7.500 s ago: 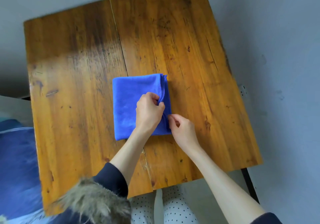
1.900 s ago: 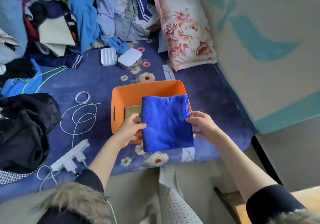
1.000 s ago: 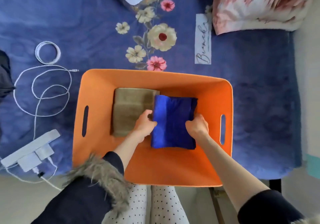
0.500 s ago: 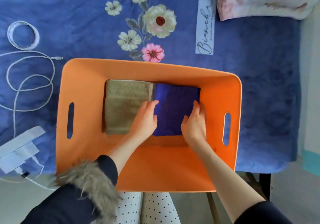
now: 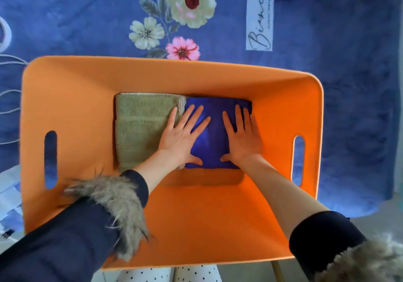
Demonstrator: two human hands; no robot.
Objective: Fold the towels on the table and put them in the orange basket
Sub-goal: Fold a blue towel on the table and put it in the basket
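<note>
Both hands, left [image 5: 182,137] and right [image 5: 243,140], are pressing flat, fingers spread, holding nothing, on the blue towel [image 5: 214,151] inside the orange basket [image 5: 196,79].

The basket [image 5: 170,79] is showing bright orange all over. Inside it, one folded towel [image 5: 139,129] is looking soft olive green, and the other towel [image 5: 214,133] is looking deep blue. The bedspread [image 5: 76,20] under the basket is showing purple-blue, with cream flowers [image 5: 190,1] and one pink flower [image 5: 182,49] on it. The sleeves [image 5: 65,244] are showing dark navy, with brown-grey fur trim [image 5: 122,203]. The trousers [image 5: 192,275] are showing white with little black dots.
</note>
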